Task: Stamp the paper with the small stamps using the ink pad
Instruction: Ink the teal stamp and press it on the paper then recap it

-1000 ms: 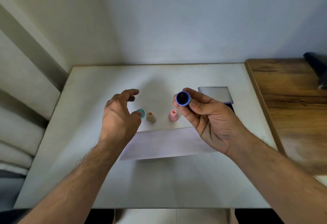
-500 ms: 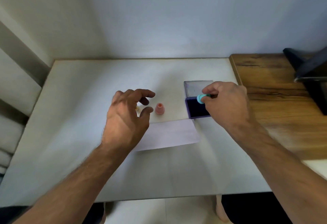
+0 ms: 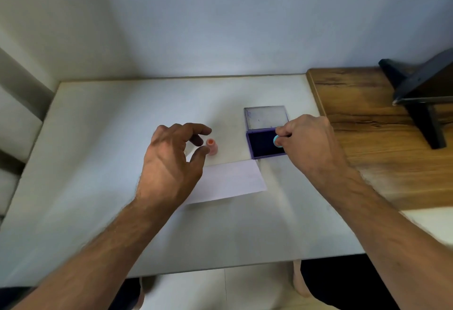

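Note:
My right hand (image 3: 308, 143) pinches a small teal stamp (image 3: 276, 141) and holds it down on the dark pad of the purple ink pad (image 3: 260, 147), whose clear lid (image 3: 266, 117) lies flipped open behind it. A white sheet of paper (image 3: 230, 182) lies on the table just in front of the ink pad. A pink stamp (image 3: 211, 147) stands upright beyond the paper's far edge. My left hand (image 3: 169, 162) hovers over the paper's left part with fingers spread and nothing in it, thumb tip close to the pink stamp. A beige stamp seen earlier is hidden behind that hand.
The white table (image 3: 98, 162) meets a wooden desk (image 3: 362, 138) on the right, where a dark stand (image 3: 421, 94) sits at the far right. A wall runs along the table's far edge.
My right hand has lowered the teal stamp further onto the ink pad. My left hand stays hovering near the pink stamp, fingers slightly more spread.

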